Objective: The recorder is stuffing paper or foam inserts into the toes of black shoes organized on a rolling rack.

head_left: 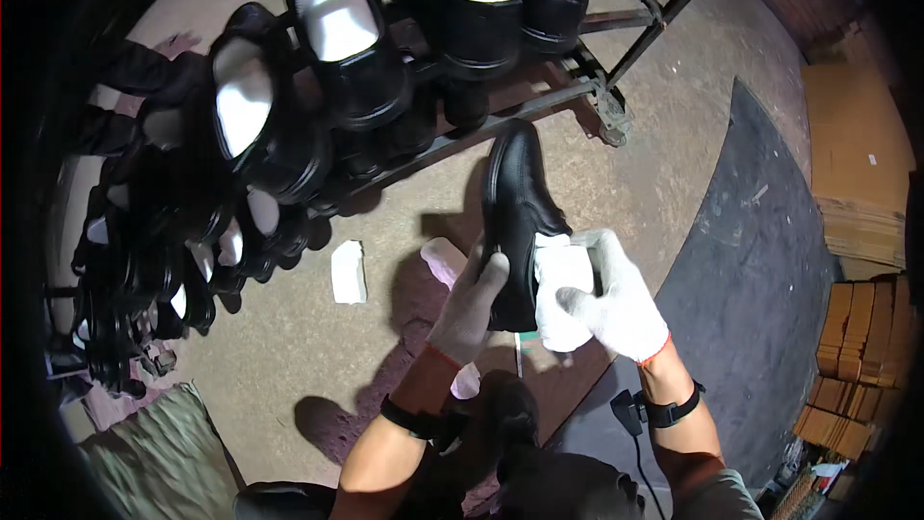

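The left hand point(469, 313) is gripping a black shoe point(517, 217) low down at its heel end, the fingers point(491, 274) closing around the near side of the shoe so that it is held up in the air above the floor point(664, 135). The shoe's long axis is running almost straight away from the person, toe pointing up toward the metal rack point(616, 67) and heel toward the wrists. The right hand point(616, 303), in a white glove, is lying just to the right of the shoe, at its opening, and is pinching a wad of white paper point(561, 299) that is touching the shoe's collar; its fingers are curling shut on the wad. So the paper is sitting right beside the shoe's mouth, on the right, and the right hand is the nearer one to that opening, while the left is only steadying the heel. Beyond the shoe's toe, the rack is carrying rows of black shoes with white stuffing point(337, 14) showing in them. Left of the shoe, a small white scrap point(348, 272) is lying on the floor.
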### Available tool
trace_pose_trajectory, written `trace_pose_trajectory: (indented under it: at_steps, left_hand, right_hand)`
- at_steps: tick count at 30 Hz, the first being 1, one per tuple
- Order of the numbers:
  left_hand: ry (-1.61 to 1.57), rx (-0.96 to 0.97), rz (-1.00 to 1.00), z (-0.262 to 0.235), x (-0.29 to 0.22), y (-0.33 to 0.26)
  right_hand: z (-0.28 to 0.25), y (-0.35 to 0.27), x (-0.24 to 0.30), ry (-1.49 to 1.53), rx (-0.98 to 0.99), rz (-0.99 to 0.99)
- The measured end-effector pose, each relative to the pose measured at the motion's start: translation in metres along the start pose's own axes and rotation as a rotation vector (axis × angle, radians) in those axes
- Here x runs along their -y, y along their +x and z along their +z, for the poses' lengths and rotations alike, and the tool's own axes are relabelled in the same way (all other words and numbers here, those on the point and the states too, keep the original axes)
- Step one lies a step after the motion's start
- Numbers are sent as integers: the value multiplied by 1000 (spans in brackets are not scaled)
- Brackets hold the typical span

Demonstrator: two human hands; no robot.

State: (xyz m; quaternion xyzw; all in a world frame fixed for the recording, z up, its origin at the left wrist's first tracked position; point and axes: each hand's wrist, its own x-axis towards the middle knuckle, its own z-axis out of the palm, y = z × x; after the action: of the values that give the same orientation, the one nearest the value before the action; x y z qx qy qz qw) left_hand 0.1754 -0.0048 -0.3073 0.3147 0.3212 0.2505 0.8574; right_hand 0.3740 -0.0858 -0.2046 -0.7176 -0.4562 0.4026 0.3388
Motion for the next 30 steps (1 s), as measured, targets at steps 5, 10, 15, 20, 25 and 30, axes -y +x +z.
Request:
trace_pose_trajectory:
  at_steps: [5, 10, 15, 20, 25, 30]
  left_hand:
    - [136, -12, 115, -1, -14, -35]
    - [184, -61, 85, 3, -13, -57]
    - [110, 16, 78, 6, -4, -77]
    - [182, 16, 80, 7, -9, -82]
    - [198, -90, 88, 20, -23, -89]
    - [93, -70, 64, 17, -17, -88]
  right_hand:
    - [23, -18, 9, 244, -39, -2]
    - [45, -20, 15, 278, -191, -13]
    - [25, -10, 15, 239, -43, 48]
    - [37, -7, 21, 328, -109, 72]
    - [58, -8, 10, 169, -215, -37]
    - [83, -19, 24, 228, -347, -68]
